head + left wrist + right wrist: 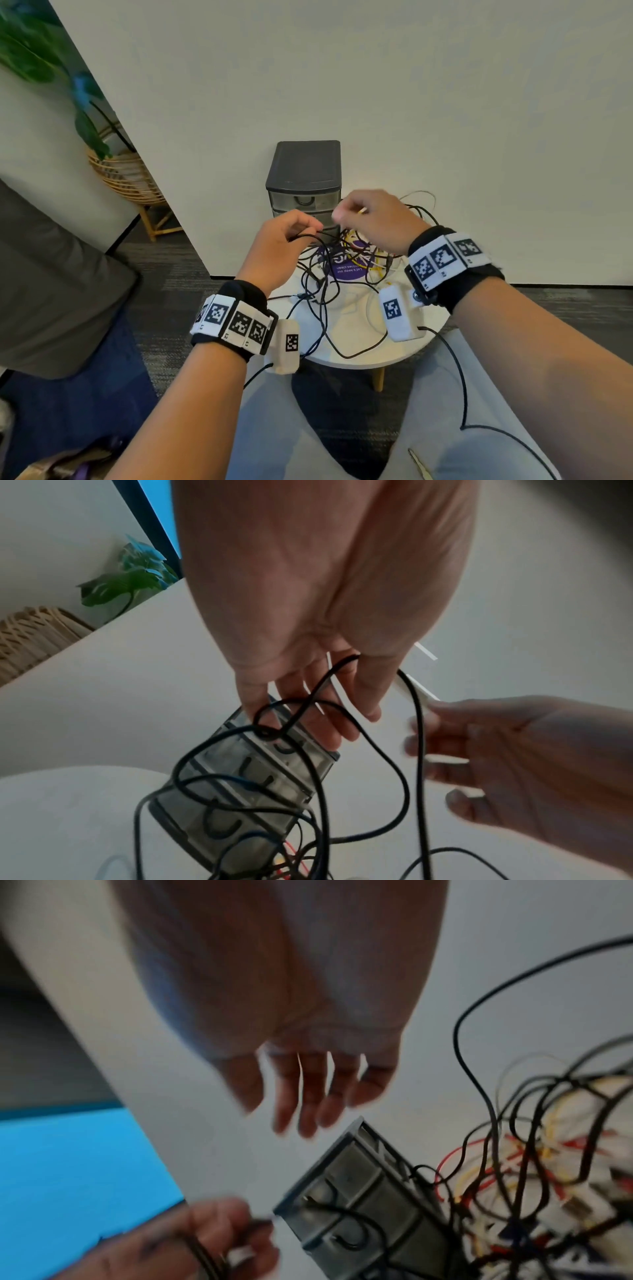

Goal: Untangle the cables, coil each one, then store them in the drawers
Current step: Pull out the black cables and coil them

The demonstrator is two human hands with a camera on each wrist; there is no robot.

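Plain pale wall behind; small round white table (356, 356) on grey carpet, potted plant (51, 61) in a wicker stand off to my left. Dark drawer unit (305, 178) stands at the table's far edge against the wall, all drawers closed. The tangle of cables (346, 260), black with red, yellow and white strands, sits mid-table just in front of the drawers, loops trailing toward the near edge. My left hand (277, 246) is raised above the heap, thumb and fingers pinching a black cable (419, 750) that runs down into the knot. My right hand (373, 219) is level with it, close beside but not touching; something thin and pale seems to lie between its fingers, too blurred to confirm a grip. Step: untangling, early; nothing coiled or stored. Next, I judge: trace the black cable through its crossings and draw it free slowly, since pulling hard could tighten the knot.
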